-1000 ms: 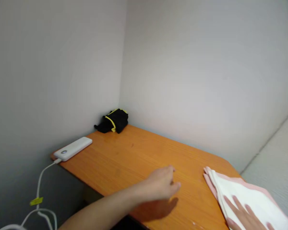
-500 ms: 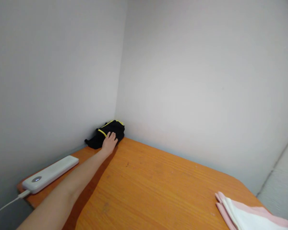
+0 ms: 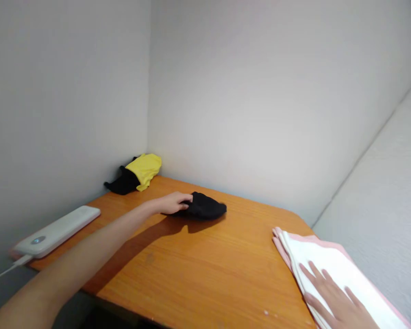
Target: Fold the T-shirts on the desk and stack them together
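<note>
My left hand (image 3: 176,203) stretches over the table and pinches a black piece of cloth (image 3: 205,206), which hangs just over the wood or lightly touches it. In the back left corner a crumpled yellow cloth (image 3: 146,168) lies against another black cloth (image 3: 125,182). At the lower right, a folded white and pink cloth (image 3: 315,249) lies on the table. My right hand (image 3: 337,297) rests flat on its white face, fingers spread.
A white power bank (image 3: 63,228) with a cable (image 3: 22,260) plugged into it lies along the table's left edge. Grey-white walls (image 3: 243,100) stand behind and beside the orange wooden table (image 3: 198,269).
My left hand has drawn a black cloth off the corner pile and moved it right, uncovering the yellow cloth. My right hand has come into view on the folded cloth. The view has shifted right.
</note>
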`<state>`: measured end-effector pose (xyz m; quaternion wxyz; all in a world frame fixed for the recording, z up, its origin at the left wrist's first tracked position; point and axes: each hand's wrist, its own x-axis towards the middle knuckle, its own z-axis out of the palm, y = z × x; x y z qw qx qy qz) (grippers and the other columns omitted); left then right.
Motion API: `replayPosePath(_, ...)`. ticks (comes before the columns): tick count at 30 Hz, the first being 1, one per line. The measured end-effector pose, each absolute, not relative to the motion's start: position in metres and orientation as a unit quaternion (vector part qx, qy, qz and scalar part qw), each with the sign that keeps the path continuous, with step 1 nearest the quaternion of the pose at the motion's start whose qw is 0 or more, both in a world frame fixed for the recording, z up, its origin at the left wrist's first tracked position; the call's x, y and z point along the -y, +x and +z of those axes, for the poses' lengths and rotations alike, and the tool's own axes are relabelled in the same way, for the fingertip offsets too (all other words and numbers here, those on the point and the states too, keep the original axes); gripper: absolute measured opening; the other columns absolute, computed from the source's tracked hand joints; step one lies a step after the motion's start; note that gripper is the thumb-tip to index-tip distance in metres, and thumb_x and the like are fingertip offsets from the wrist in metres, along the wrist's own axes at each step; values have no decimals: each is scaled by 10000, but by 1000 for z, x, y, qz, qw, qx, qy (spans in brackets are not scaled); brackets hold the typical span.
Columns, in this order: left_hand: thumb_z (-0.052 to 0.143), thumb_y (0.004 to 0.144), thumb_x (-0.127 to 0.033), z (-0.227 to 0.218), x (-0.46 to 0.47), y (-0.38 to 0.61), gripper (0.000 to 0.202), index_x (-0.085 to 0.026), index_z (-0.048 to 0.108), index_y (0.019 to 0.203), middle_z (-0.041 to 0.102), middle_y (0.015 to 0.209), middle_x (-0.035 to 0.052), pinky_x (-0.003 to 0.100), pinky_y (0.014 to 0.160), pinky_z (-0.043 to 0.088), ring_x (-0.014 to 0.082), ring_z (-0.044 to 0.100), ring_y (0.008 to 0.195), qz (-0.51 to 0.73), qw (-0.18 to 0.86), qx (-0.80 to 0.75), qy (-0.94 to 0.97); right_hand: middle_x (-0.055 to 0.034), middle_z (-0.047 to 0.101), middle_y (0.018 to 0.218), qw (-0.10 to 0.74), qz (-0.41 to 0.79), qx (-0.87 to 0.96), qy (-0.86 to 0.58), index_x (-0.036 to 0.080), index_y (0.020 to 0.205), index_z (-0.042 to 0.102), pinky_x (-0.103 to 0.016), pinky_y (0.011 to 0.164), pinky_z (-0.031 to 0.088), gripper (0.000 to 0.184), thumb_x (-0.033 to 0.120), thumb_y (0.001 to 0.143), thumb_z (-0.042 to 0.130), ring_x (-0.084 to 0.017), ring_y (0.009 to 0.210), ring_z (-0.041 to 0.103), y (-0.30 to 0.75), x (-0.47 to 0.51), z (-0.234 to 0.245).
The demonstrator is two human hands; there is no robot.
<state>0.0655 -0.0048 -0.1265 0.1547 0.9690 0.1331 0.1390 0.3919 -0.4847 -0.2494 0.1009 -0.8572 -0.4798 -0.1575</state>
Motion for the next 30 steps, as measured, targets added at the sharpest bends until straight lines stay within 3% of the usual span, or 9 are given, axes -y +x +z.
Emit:
replayPosePath(3,492,784,-85,-144,30,39,303,-257,685,943,729,1058,-18,288,1003,393,169,636,1034,86,182,-79,976,3,344,1541,40,-108,469,-876,396,1475,358,-604,1107,279,646,629,872,337,-334,1423,286,368,481,-218)
replayPosePath(7,435,735,-16,-145,51,13,361,-207,682,915,680,1201,49,442,1108,270,249,502,1264,104,162,-100,976,-90,455,1471,56,-160,501,-848,252,1298,593,-581,1108,257,483,467,897,431,-347,1395,328,321,451,-177)
replayPosePath(11,396,921,-240,-141,113,18,272,-216,635,1050,666,1132,79,365,980,399,233,583,1095,163,143,-92,972,-132,639,1182,164,-110,561,-804,170,1127,648,-387,1005,400,328,330,919,452,-253,1121,568,252,400,-157)
replayPosePath(14,554,863,-449,-151,170,36,273,-206,621,968,655,1051,102,361,923,423,275,582,1042,184,165,-120,962,-125,670,1007,206,-67,551,-806,157,965,673,-343,902,426,227,295,898,506,-245,993,594,212,359,-159)
replayPosePath(18,551,848,-327,-165,195,53,175,-180,574,758,640,887,137,415,892,409,312,588,969,226,223,-209,925,-85,677,815,248,-17,502,-828,166,783,658,-283,712,407,216,303,893,532,-197,787,597,193,325,-169)
replayPosePath(23,511,833,-364,-174,183,52,236,-192,520,672,556,629,16,295,638,436,189,571,645,250,368,-212,870,-53,640,643,294,38,441,-847,177,628,615,-263,570,327,480,532,917,471,-158,607,557,188,320,-179)
replayPosePath(26,518,792,-450,-180,188,50,292,-189,513,661,510,591,-20,242,541,411,141,520,566,272,469,-199,817,-38,523,479,289,42,406,-866,204,453,501,-279,518,281,590,615,876,483,-155,502,496,184,320,-181)
replayPosePath(30,548,742,-520,-174,203,44,339,-185,518,702,548,673,-9,241,589,459,140,552,643,332,564,-194,731,6,424,404,327,56,397,-856,218,378,423,-272,504,275,507,428,776,657,-142,451,451,181,315,-180)
